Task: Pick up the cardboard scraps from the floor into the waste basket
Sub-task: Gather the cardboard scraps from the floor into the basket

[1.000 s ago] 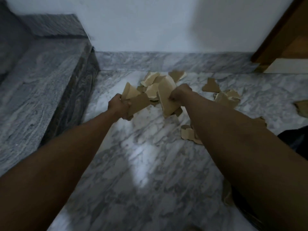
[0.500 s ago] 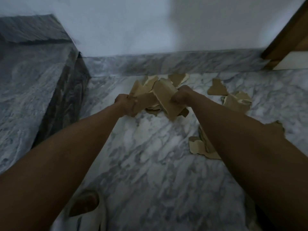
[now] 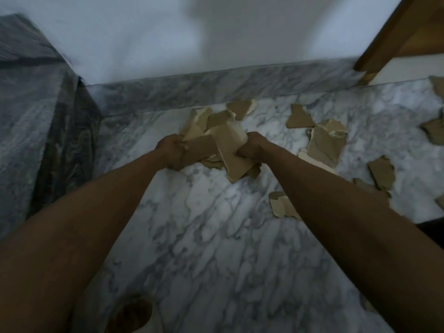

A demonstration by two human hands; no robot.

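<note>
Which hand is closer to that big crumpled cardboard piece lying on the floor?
Right. The right hand is just left of the big crumpled piece; the left hand is farther left.

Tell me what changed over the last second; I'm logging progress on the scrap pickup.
Little: the left hand and right hand drew closer together, pressing their gripped cardboard scraps into one bunch. The view shifted, bringing a foot into frame. Both grips held; the loose scraps on the floor stayed put.

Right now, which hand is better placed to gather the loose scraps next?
Right hand, probably: most loose scraps lie on the floor to its side. Both hands grip cardboard; the left hand is farther away.
</note>
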